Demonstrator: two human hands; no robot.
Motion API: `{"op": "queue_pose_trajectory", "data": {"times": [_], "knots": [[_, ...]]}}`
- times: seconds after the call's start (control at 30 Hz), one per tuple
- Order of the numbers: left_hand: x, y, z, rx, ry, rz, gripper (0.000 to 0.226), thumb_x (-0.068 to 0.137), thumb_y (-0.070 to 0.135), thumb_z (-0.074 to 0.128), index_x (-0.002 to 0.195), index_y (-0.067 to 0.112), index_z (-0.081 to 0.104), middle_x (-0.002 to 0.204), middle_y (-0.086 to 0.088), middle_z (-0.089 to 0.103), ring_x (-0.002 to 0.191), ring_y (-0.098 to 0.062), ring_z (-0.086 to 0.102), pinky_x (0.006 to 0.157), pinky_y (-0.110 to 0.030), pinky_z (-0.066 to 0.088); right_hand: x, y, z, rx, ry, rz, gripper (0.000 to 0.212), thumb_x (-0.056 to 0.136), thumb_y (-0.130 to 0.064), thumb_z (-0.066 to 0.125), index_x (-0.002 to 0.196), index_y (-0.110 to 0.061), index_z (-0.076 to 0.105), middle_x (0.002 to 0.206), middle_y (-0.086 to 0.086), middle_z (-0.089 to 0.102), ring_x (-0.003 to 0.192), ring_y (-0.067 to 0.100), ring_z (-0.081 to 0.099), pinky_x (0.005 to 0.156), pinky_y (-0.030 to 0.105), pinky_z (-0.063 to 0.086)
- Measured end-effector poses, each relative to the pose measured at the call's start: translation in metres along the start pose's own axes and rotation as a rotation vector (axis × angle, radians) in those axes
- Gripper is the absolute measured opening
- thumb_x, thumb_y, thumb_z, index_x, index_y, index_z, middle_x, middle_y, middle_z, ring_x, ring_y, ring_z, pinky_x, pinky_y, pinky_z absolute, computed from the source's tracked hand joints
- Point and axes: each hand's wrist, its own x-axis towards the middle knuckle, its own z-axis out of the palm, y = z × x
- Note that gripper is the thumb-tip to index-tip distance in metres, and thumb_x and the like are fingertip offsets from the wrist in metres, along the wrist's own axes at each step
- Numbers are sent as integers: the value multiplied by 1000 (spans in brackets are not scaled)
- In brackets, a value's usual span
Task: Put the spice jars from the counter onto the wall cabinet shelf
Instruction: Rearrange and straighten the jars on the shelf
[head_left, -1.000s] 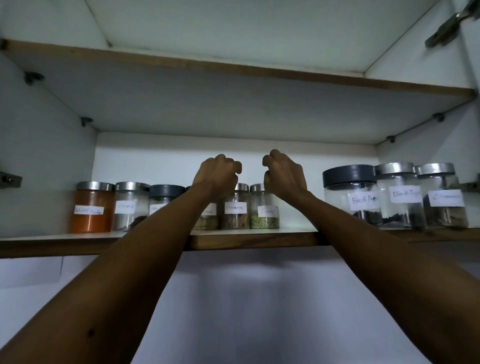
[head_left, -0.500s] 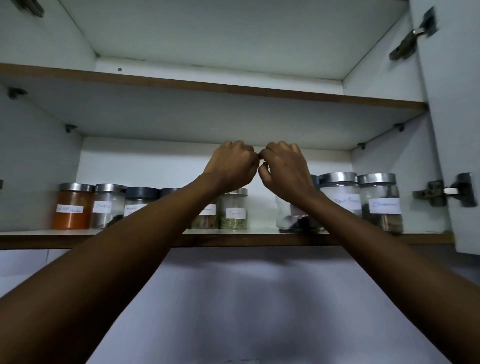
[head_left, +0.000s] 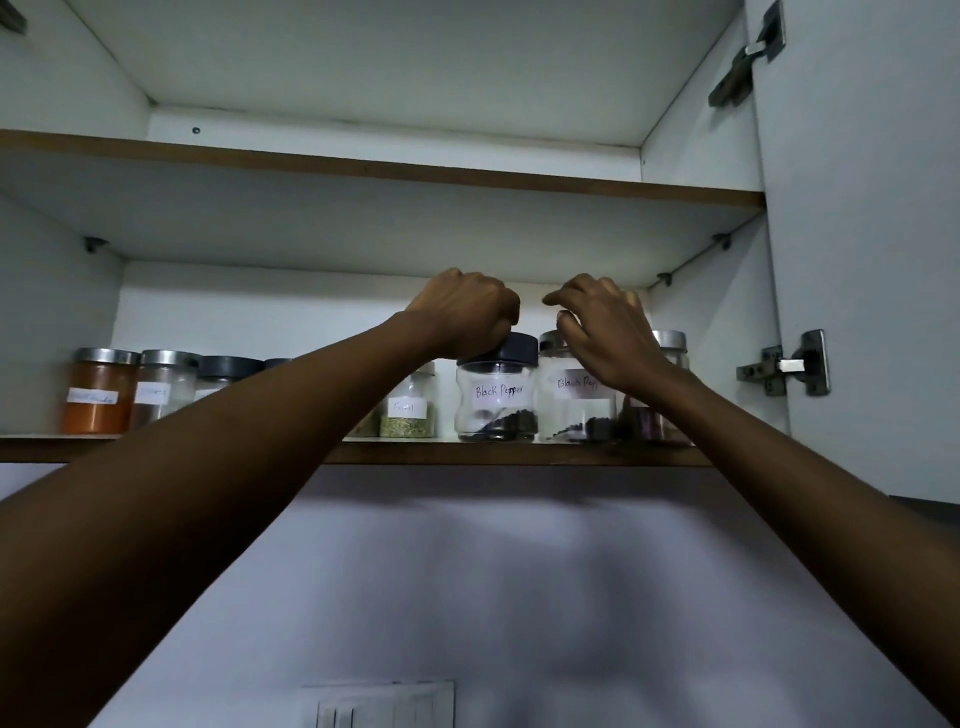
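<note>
We stood in a home kitchen: a white wall cabinet (head_left: 701, 130) with door hinges (head_left: 789, 364) held hand-labelled spice jars (head_left: 496, 395) on its shelf (head_left: 519, 453).

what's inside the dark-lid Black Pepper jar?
The dark-lid jar is clear and mostly empty: a low heap of black peppercorns lies at the bottom. Its label hides part of the middle, and the left hand, closed over the lid, covers the top.
</note>
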Motion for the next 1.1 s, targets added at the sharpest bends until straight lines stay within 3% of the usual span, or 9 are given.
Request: {"op": "queue_pose_trajectory", "data": {"times": [0.17, 0.3, 0.47, 0.63, 0.77, 0.87, 1.1], "knots": [[-2, 0, -5, -191, -164, -140, 28, 92, 20, 43, 102, 11, 68, 111, -12, 68, 102, -30, 59, 90, -38, 46, -4, 16, -8, 13, -82, 73, 38, 92, -18, 44, 129, -12, 52, 132, 9, 52, 120, 27, 45, 97, 40, 30], [-3, 1, -5, -304, -228, -188, 27, 92, 27, 50, 103, 10, 68, 109, -10, 68, 99, -25, 58, 83, -31, 45, -2, 21, -15, 16, -206, 98, 36, 90, -21, 49, 123, -9, 57, 123, 11, 59, 116, 29, 51, 103, 45, 33], [-3, -1, -10, -336, -300, -172, 31, 88, 24, 62, 117, 15, 62, 116, -7, 67, 106, -23, 59, 86, -27, 41, 2, 22, -22, 43, -354, 85, 30, 85, -21, 58, 105, 1, 63, 107, 16, 63, 96, 31, 58, 90, 44, 45], [-3, -2, -8, -361, -285, -191, 31, 83, 21, 69, 113, 13, 66, 112, -9, 69, 103, -23, 62, 85, -27, 44, 6, 22, -26, 30, -476, 52, 36, 69, -12, 74, 101, 2, 64, 98, 21, 65, 90, 34, 60, 72, 36, 46], [0, -4, -2, -372, -265, -209, 31, 81, 21, 72, 111, 13, 68, 112, -9, 69, 103, -22, 62, 90, -33, 46, 7, 20, -23, 4, -483, 44, 35, 67, -5, 68, 100, 6, 63, 100, 25, 64, 93, 39, 60, 70, 39, 49], [1, -7, 2, -377, -262, -219, 31, 80, 21, 73, 109, 13, 68, 111, -9, 69, 104, -23, 62, 92, -35, 47, 10, 19, -18, 9, -469, 55, 34, 69, -1, 59, 102, 6, 63, 101, 24, 65, 94, 38, 60, 81, 47, 51], [5, -16, 16, -386, -266, -243, 31, 79, 23, 73, 109, 15, 68, 112, -8, 68, 105, -23, 61, 91, -33, 46, 16, 16, -2, -4, -428, 60, 24, 73, 0, 54, 94, 2, 66, 96, 19, 67, 91, 34, 60, 75, 38, 49]]}}
